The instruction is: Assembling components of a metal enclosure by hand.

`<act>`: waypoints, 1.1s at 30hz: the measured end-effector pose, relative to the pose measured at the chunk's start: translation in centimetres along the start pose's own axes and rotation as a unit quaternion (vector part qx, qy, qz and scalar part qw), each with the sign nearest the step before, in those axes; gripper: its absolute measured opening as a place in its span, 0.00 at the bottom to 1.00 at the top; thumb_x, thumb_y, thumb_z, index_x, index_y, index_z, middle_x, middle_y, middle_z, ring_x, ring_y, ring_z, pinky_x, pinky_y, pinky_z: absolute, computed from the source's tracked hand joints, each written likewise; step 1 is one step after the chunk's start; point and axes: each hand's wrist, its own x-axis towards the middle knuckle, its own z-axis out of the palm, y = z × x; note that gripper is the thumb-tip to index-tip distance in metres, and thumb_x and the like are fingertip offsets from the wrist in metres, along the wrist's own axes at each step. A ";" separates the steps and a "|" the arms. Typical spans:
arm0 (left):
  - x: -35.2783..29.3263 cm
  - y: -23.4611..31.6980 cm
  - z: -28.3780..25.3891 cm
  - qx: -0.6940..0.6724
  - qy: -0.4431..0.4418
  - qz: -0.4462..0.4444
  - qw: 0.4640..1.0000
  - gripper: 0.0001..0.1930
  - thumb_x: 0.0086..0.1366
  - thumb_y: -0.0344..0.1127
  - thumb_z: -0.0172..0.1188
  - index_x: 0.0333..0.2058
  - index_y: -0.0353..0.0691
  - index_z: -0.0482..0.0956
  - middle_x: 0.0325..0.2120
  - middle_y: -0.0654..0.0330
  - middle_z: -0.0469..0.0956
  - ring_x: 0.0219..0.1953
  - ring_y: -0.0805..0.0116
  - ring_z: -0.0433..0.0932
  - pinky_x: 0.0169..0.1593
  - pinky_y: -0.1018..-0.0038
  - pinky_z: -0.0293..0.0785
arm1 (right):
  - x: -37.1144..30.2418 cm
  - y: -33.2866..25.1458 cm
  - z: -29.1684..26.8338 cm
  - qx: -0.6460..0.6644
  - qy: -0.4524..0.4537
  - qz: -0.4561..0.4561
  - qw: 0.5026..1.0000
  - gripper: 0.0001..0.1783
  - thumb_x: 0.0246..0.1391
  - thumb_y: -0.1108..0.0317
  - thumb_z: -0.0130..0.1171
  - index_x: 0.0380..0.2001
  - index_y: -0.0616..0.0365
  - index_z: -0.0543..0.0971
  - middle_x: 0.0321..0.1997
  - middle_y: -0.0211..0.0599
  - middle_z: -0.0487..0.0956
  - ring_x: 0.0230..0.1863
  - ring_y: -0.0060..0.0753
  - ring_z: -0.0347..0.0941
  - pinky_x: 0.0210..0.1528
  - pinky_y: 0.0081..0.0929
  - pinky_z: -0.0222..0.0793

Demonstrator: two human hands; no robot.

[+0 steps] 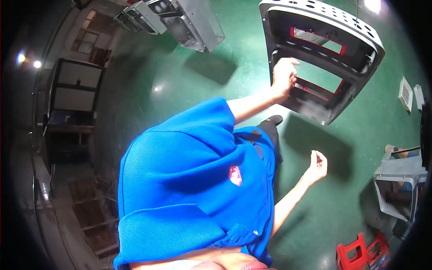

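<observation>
A large dark grey moulded housing [310,67] with a white perforated edge hangs above the floor, tilted, with a thin wire at its top. Red strips line its two rectangular window openings. My left hand [283,80] is closed at the housing's near side, beside the larger opening, its fingers bent together. Whatever those fingers pinch, if anything, is too small to make out. Lower down, away from the housing, my right hand [317,166] is raised over the floor with curled fingers and the fingertips close to the thumb. Its contents cannot be made out either.
Grey metal housings [193,27] hang at the upper left. On the right are a pale grey frame [398,189], with part of another person behind it, and a white framed panel [405,94]. Red plastic stools [353,253] stand at lower right on the green floor [310,238].
</observation>
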 end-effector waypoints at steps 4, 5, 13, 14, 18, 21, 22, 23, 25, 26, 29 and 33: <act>6.6 5.7 -5.2 -0.082 0.177 0.018 0.981 0.17 0.61 0.27 0.39 0.49 0.37 0.64 0.16 0.69 0.56 0.13 0.80 0.54 0.15 0.82 0.51 | 0.1 -2.6 4.0 0.013 -0.037 -0.010 0.999 0.07 0.43 0.82 0.64 0.28 0.64 0.78 0.27 0.29 0.76 0.28 0.17 0.68 0.34 0.15 0.67; 7.7 4.8 -6.6 -0.099 0.152 0.032 0.983 0.22 0.60 0.26 0.39 0.55 0.37 0.61 0.15 0.70 0.54 0.14 0.80 0.54 0.16 0.82 0.50 | 0.8 -1.9 4.6 0.058 -0.063 -0.019 0.996 0.07 0.44 0.81 0.64 0.28 0.64 0.78 0.26 0.28 0.76 0.28 0.16 0.68 0.33 0.14 0.66; 9.9 4.8 -8.3 0.027 -0.046 -0.085 0.995 0.31 0.60 0.24 0.39 0.64 0.48 0.54 0.14 0.71 0.59 0.13 0.82 0.56 0.16 0.83 0.53 | 6.4 -14.7 14.5 -0.042 -0.160 -0.236 0.957 0.04 0.47 0.77 0.61 0.29 0.63 0.77 0.28 0.29 0.78 0.30 0.19 0.72 0.39 0.19 0.68; 10.4 4.3 -8.4 0.003 -0.080 -0.097 0.992 0.31 0.60 0.24 0.40 0.64 0.49 0.54 0.13 0.72 0.58 0.13 0.82 0.55 0.17 0.83 0.53 | 7.5 -16.1 15.8 -0.080 -0.158 -0.242 0.954 0.03 0.48 0.77 0.59 0.29 0.63 0.77 0.29 0.29 0.78 0.31 0.20 0.73 0.39 0.20 0.69; 10.5 5.8 -8.8 0.016 -0.147 -0.125 0.981 0.31 0.60 0.26 0.41 0.64 0.49 0.55 0.13 0.74 0.55 0.14 0.83 0.53 0.18 0.84 0.50 | 14.1 -19.4 22.6 -0.171 -0.161 -0.500 0.834 0.06 0.47 0.76 0.60 0.32 0.60 0.77 0.31 0.39 0.79 0.32 0.35 0.77 0.37 0.26 0.72; 10.5 6.9 -8.9 0.034 -0.164 -0.151 0.974 0.30 0.61 0.27 0.42 0.64 0.49 0.54 0.14 0.74 0.55 0.14 0.84 0.51 0.18 0.85 0.47 | 21.5 -18.1 27.8 -0.272 -0.200 -0.632 0.698 0.12 0.47 0.75 0.60 0.38 0.57 0.76 0.34 0.40 0.78 0.36 0.40 0.76 0.38 0.30 0.72; 10.7 6.8 -9.1 0.041 -0.172 -0.156 0.972 0.30 0.61 0.28 0.43 0.64 0.49 0.54 0.14 0.74 0.55 0.14 0.84 0.51 0.18 0.85 0.47 | 23.0 -17.7 29.7 -0.352 -0.184 -0.636 0.662 0.10 0.50 0.72 0.55 0.38 0.56 0.76 0.36 0.40 0.78 0.38 0.40 0.75 0.41 0.32 0.71; 10.8 6.8 -9.2 0.045 -0.182 -0.160 0.969 0.30 0.62 0.28 0.43 0.64 0.49 0.54 0.14 0.74 0.55 0.14 0.84 0.51 0.18 0.85 0.47 | 24.2 -17.4 31.3 -0.431 -0.167 -0.635 0.619 0.10 0.54 0.69 0.50 0.39 0.56 0.76 0.38 0.40 0.77 0.39 0.41 0.74 0.43 0.34 0.70; 11.0 7.0 -10.1 0.060 -0.189 -0.155 0.968 0.31 0.61 0.28 0.43 0.64 0.50 0.54 0.14 0.74 0.55 0.14 0.84 0.53 0.17 0.85 0.48 | 23.4 -18.8 33.9 -0.642 -0.083 -0.608 0.458 0.13 0.55 0.71 0.44 0.41 0.58 0.75 0.43 0.43 0.75 0.43 0.43 0.73 0.47 0.37 0.69; 11.0 7.2 -10.2 0.055 -0.196 -0.158 0.966 0.31 0.61 0.28 0.43 0.64 0.50 0.54 0.14 0.74 0.55 0.14 0.84 0.53 0.17 0.85 0.48 | 24.7 -18.3 33.8 -0.657 0.003 -0.708 0.258 0.11 0.55 0.69 0.46 0.38 0.58 0.76 0.39 0.43 0.76 0.38 0.40 0.75 0.43 0.34 0.71; 11.0 7.4 -9.5 0.051 -0.201 -0.164 0.965 0.33 0.58 0.25 0.43 0.64 0.49 0.54 0.14 0.72 0.60 0.16 0.83 0.58 0.20 0.84 0.54 | 30.2 -14.1 33.0 -0.590 0.027 -0.790 0.168 0.11 0.52 0.67 0.49 0.36 0.58 0.76 0.36 0.44 0.77 0.36 0.40 0.75 0.39 0.34 0.72; 11.0 6.9 -9.0 0.053 -0.184 -0.163 0.968 0.34 0.59 0.25 0.43 0.65 0.48 0.52 0.14 0.71 0.60 0.16 0.82 0.57 0.20 0.84 0.55 | 34.5 -6.9 33.5 -0.463 -0.096 -0.781 0.408 0.14 0.45 0.67 0.52 0.36 0.59 0.77 0.38 0.47 0.77 0.38 0.46 0.75 0.40 0.40 0.72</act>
